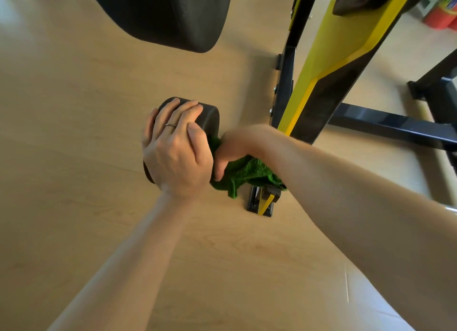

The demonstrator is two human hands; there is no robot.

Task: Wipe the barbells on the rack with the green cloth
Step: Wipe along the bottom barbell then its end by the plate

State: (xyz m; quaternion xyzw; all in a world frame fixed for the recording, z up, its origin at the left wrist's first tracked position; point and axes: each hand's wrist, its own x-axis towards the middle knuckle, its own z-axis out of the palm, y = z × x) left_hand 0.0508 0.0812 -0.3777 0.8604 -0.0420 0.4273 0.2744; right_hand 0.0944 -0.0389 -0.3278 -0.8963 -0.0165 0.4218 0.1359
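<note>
Hands both at the lower weight [210,115], a black round end of a barbell on the rack [319,83]. Left hand [176,152] lies over the top of the weight, fingers curled round its rim, thumb against the inner edge; a ring shows on one finger. Right hand [237,145] sits just beside it, toward the rack, closed round the green cloth [247,174]. Cloth is bunched under the right palm and pressed against the inner side of the weight; the bar itself is hidden beneath cloth and hand. A loose fold of cloth hangs below the right wrist, above the rack's foot [261,204].

Rack: upright black post with a yellow stripe, rising to the right of the hands; a black cross beam [385,125] runs along the floor behind it. Foot plate on the floor shows a yellow wedge mark.

A larger black weight [173,16] fills the upper left, higher on the rack and nearer the camera. Another dark weight [358,1] shows at the top right, partly behind the post.

Floor [74,108] is pale wood. Red container [440,16] at the far upper right, blurred.
</note>
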